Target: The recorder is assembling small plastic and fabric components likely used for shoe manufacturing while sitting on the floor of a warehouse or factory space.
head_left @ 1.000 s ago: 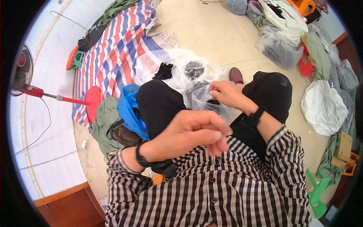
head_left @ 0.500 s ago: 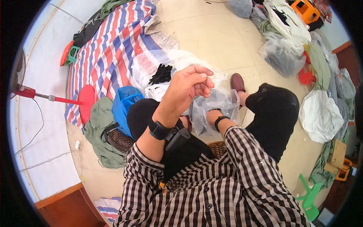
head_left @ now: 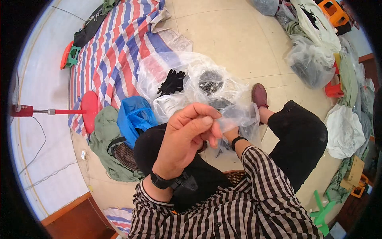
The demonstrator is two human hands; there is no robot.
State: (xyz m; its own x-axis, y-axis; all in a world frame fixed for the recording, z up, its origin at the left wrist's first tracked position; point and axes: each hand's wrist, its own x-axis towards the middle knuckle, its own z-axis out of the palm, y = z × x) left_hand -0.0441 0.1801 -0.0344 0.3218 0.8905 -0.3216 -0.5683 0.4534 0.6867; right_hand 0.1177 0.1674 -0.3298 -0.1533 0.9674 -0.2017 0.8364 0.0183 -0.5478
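Note:
My left hand (head_left: 189, 133) is raised in the middle, its fingers curled and thumb drawn in. A clear plastic bag (head_left: 248, 115) reaches its fingertips, and the fingers appear pinched on the bag's edge. Lower down and to the right, my right hand (head_left: 230, 135) is at the same bag, its fingers hidden by the film and by my left hand. Dark things show through the lower part of the bag. Just beyond lies a larger clear plastic sheet (head_left: 159, 65) with a pile of black gloves (head_left: 172, 83) and a bundle of dark items (head_left: 211, 81) wrapped in clear plastic.
To the left are a blue bag (head_left: 135, 117), green cloth (head_left: 105, 139), a red round stand base (head_left: 90, 111) and a striped tarp (head_left: 115, 51). Filled clear bags (head_left: 312, 63), a white sack (head_left: 344, 131) and a green stool (head_left: 322, 211) stand along the right. A wicker basket (head_left: 234, 176) sits between my legs.
My left hand has come down toward me, to the bag's edge. The bag's upper part has risen toward those fingers. The wrapped dark bundle, hidden behind my hand before, now shows.

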